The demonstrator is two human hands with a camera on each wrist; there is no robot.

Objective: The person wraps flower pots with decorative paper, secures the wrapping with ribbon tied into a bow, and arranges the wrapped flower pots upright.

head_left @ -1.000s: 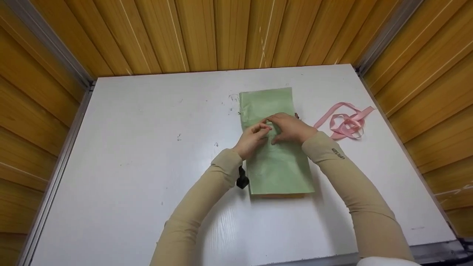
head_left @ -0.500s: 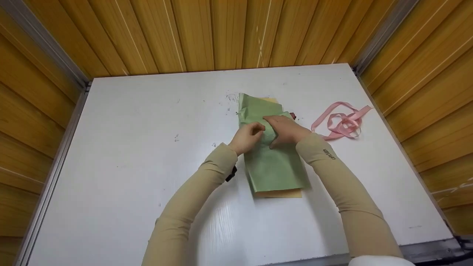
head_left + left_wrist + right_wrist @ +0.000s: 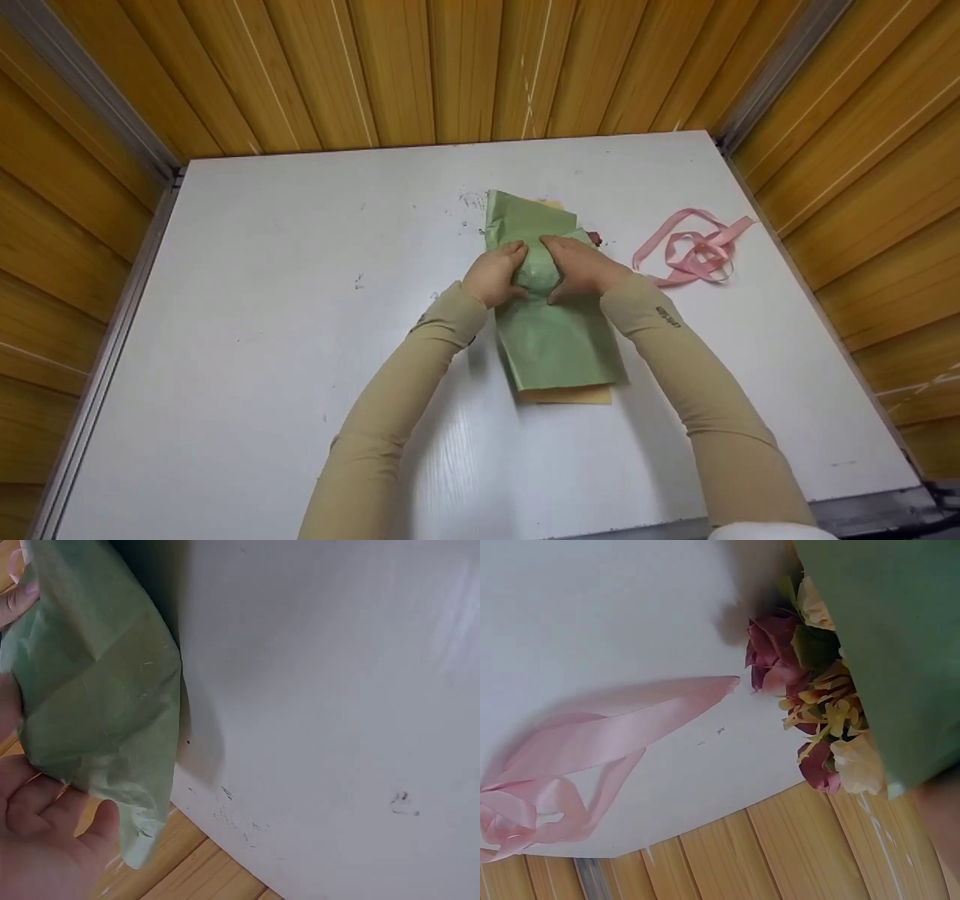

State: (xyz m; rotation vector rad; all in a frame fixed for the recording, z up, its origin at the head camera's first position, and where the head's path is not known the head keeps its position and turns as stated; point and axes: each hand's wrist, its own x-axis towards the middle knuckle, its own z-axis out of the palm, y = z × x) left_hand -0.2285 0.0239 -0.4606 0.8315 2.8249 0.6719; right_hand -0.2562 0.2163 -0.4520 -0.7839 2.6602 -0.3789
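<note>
Green wrapping paper (image 3: pixel 559 345) lies folded over on the table, gathered and creased around its middle. My left hand (image 3: pixel 495 274) grips the gathered part from the left. From the right, my right hand (image 3: pixel 583 268) holds the same bunched paper, a small gap away from the left. Tan paper (image 3: pixel 577 395) peeks out beneath the green. Inside the wrap is a bunch of flowers; in the right wrist view dark pink roses (image 3: pixel 772 652) and cream blooms (image 3: pixel 859 763) show at the paper's edge. The stems are hidden.
A loose tangle of pink ribbon (image 3: pixel 701 255) lies right of the wrap, its cut end pointing toward the flowers in the right wrist view. Yellow wood-look panels (image 3: pixel 465 71) wall in the white table (image 3: pixel 262 300) at the back and sides.
The green paper's upper right has been drawn inward and bunched, uncovering tan paper at both ends. My left hand, earlier with loosely bent fingers over the paper, now grips the gathered middle.
</note>
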